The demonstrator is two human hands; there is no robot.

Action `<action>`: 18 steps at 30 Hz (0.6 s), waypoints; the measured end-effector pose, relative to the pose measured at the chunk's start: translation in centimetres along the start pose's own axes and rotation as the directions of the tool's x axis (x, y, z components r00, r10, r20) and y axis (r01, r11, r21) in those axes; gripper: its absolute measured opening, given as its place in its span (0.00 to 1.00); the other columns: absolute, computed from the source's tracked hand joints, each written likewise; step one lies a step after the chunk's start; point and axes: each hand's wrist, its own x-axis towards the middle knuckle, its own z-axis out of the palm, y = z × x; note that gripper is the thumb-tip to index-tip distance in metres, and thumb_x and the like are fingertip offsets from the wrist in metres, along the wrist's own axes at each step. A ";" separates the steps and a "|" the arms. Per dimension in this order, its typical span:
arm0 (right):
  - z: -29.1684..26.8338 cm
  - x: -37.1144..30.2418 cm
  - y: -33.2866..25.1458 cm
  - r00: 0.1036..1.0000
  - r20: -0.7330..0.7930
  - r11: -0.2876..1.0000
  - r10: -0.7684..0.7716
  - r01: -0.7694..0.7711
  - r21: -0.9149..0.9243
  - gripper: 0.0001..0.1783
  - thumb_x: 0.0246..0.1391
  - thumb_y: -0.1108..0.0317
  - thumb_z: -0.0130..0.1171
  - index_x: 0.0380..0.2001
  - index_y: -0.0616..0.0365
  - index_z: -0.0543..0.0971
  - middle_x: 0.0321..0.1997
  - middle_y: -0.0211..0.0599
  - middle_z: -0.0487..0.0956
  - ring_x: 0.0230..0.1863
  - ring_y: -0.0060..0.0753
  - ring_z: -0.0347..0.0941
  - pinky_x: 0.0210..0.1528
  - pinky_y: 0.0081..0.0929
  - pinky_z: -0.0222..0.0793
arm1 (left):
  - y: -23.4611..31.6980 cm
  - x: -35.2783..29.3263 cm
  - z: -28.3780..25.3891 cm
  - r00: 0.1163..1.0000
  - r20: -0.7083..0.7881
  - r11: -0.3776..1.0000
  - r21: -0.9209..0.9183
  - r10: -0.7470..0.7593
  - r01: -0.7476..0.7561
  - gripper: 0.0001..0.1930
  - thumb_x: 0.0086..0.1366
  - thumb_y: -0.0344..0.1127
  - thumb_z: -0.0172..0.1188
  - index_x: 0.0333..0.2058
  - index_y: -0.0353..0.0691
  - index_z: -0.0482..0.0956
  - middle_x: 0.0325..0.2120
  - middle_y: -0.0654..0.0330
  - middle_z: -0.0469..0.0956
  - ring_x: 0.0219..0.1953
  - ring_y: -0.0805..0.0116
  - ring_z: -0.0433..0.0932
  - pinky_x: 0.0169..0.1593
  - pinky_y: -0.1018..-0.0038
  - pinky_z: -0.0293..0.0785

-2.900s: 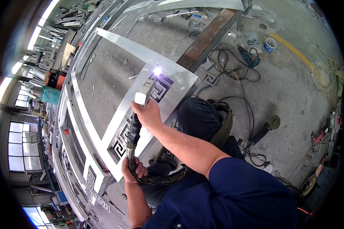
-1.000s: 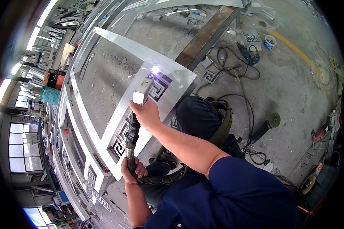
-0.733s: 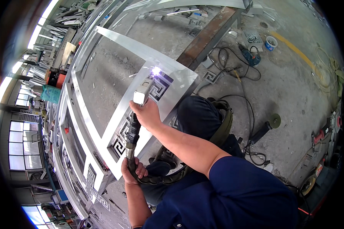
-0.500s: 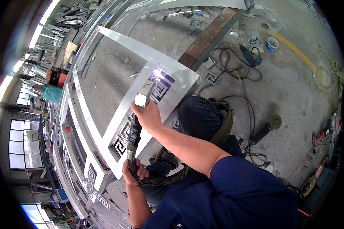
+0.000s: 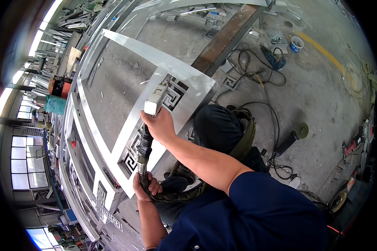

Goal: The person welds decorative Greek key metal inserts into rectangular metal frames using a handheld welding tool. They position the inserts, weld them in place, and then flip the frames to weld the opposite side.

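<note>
My right hand [image 5: 161, 125] is closed around the black-wrapped grip of a welding torch [image 5: 157, 97], whose pale, boxy front section points away from me. Its tip meets the edge of a cut-out in a white metal frame [image 5: 127, 121], and no arc glows there. Lower down, my left hand [image 5: 146, 187] wraps round the torch's rear end, where the sleeved cable [image 5: 182, 195] leaves it. Inside the cut-out sits a key-pattern metal insert [image 5: 170, 98], partly covered by the torch. Another key-pattern insert [image 5: 131, 161] shows in a lower opening of the same frame.
A rusty steel beam [image 5: 226, 39] runs under the frame's far corner. On the floor to the right lie a blue power drill [image 5: 275, 60], tangled cables [image 5: 255, 67], an angle grinder [image 5: 292, 139] and a bucket of small parts [image 5: 296, 44]. More metal frames [image 5: 86, 146] stand at left.
The bright violet arc and sparks at the torch tip have gone out. The torch and my right hand have shifted slightly left; both hands keep their hold.
</note>
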 end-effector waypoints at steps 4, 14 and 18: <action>0.1 -0.1 -0.7 1.000 -0.013 1.000 0.004 -0.004 -0.018 0.22 0.57 0.57 0.70 0.40 0.68 0.78 0.36 0.47 0.84 0.39 0.44 0.82 0.41 0.37 0.75 | 0.0 0.2 -0.6 1.000 0.016 1.000 -0.011 0.002 -0.002 0.30 0.70 0.68 0.42 0.32 0.43 0.69 0.09 0.64 0.62 0.09 0.67 0.61 0.22 0.64 0.66; 0.4 0.3 0.6 0.999 -0.044 0.999 -0.013 0.011 -0.050 0.25 0.58 0.52 0.69 0.40 0.67 0.78 0.33 0.40 0.83 0.36 0.33 0.78 0.40 0.32 0.73 | 0.0 0.3 -0.6 1.000 0.017 1.000 -0.016 -0.010 0.010 0.30 0.69 0.68 0.43 0.31 0.43 0.70 0.09 0.64 0.62 0.08 0.68 0.61 0.21 0.65 0.65; 0.4 0.6 1.1 0.999 -0.041 0.999 -0.009 0.007 -0.039 0.25 0.59 0.50 0.69 0.40 0.66 0.79 0.31 0.34 0.82 0.33 0.26 0.76 0.38 0.29 0.72 | 0.1 0.4 -0.4 1.000 0.009 1.000 -0.008 -0.020 0.020 0.30 0.69 0.68 0.44 0.31 0.43 0.70 0.09 0.65 0.62 0.08 0.68 0.61 0.21 0.66 0.65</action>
